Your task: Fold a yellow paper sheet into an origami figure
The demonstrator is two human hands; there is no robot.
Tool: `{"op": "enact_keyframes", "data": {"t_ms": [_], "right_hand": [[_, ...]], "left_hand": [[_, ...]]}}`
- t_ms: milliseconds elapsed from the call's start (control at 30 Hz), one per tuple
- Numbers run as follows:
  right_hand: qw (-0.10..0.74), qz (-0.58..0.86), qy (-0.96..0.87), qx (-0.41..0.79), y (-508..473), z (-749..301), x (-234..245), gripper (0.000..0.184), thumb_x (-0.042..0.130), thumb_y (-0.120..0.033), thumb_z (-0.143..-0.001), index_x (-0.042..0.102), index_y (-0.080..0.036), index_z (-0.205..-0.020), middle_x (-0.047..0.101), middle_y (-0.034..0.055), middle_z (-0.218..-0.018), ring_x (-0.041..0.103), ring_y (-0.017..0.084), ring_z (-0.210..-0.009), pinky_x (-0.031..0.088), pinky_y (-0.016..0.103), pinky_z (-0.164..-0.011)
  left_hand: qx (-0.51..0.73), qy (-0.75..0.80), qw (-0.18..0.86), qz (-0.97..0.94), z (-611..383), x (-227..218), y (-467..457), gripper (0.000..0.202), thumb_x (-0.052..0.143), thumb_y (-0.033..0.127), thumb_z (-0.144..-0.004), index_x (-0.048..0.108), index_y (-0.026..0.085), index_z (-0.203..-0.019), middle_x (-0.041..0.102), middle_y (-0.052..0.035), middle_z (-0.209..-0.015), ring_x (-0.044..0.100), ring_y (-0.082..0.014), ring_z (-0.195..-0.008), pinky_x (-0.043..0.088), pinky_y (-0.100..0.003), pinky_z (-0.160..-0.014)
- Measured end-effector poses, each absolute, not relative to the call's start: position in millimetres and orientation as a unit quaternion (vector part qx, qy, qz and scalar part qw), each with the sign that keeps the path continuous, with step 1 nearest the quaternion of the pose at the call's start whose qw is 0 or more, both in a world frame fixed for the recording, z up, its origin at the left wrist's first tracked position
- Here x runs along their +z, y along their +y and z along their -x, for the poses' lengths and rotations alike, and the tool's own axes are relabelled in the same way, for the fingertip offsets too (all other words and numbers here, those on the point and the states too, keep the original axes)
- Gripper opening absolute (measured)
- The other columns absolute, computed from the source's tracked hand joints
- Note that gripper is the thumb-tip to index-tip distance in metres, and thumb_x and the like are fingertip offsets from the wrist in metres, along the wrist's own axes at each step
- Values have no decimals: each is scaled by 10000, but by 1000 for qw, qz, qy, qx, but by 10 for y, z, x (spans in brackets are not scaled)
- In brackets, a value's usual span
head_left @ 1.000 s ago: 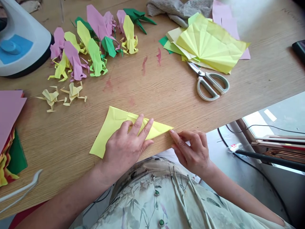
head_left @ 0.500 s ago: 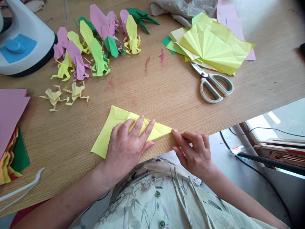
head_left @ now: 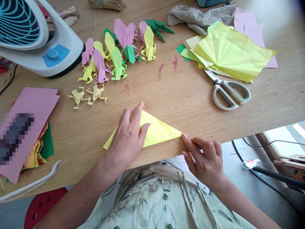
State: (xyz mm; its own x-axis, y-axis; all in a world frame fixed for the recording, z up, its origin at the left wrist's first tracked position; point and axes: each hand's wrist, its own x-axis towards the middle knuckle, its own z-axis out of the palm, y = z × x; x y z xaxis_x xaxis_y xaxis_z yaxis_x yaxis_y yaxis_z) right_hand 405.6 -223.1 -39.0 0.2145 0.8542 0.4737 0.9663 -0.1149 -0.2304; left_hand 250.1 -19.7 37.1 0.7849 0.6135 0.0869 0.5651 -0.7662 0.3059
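Observation:
A sheet of yellow paper [head_left: 159,128], folded to a long point at the right, lies near the table's front edge. Across its left part rests my left hand [head_left: 128,136], fingers extended and close together, thumb out to the side. That hand hides much of the paper's left half, with one corner showing past the wrist. At the pointed right corner, the index fingertip of my right hand [head_left: 205,157] touches the paper. Its thumb is apart from that finger, below the table edge, and its other fingers are curled.
Folded paper figures [head_left: 116,63] stand at the back left, beside a white fan [head_left: 62,47]. Scissors [head_left: 228,92] lie at the right before creased yellow paper [head_left: 233,54]. Coloured sheets [head_left: 35,101] are stacked at the left. A grey cloth [head_left: 190,17] lies behind.
The view has shifted, so the table things appear farther right. My left hand has turned more upright with its fingers drawn together. The paper's upper left flap no longer shows as before.

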Motion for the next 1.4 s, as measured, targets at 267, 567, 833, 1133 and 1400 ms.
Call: {"op": "enact_keyframes", "data": {"t_ms": [267,567,833,1133,1400], "right_hand": [[255,739,-615,-108,-2223,-4062,-376,622,584,-322,-963,392,-208,-1544,600,110,-1066,552,195,-801,399,379,-785],[260,731,-621,-107,-2225,-4072,-367,603,611,-307,-951,445,-161,-1512,598,123,-1057,555,203,-786,406,393,-764],[262,733,-618,-108,-2219,-4071,-362,629,598,-307,-955,399,-196,-1541,597,112,-1053,545,200,-791,408,385,-770],[256,733,-621,-107,-2221,-4072,-346,628,601,-302,-954,404,-182,-1538,593,115,-1057,551,199,-782,407,391,-766],[235,724,-638,-117,-2202,-4105,-280,542,633,-304,-941,509,-139,-1443,627,123,-1040,552,207,-793,415,384,-752]], "left_hand": [[74,395,175,-899,-2564,326,-87,328,550,150,-926,492,205,-1244,648,-42,-972,642,-226,-954,514,-380,-875],[60,336,93,-935,-2552,321,-146,75,511,119,-947,526,192,-942,625,-55,-939,554,-231,-888,468,-370,-835],[65,328,84,-939,-2544,293,-146,85,514,139,-959,570,191,-920,631,-60,-931,543,-238,-906,457,-365,-827],[54,329,61,-941,-2542,278,-154,117,504,161,-969,619,184,-976,641,-76,-954,551,-251,-928,470,-380,-852],[65,309,-11,-949,-2548,323,-129,145,535,189,-960,674,197,-918,623,-97,-1014,541,-263,-945,470,-402,-819]]}}
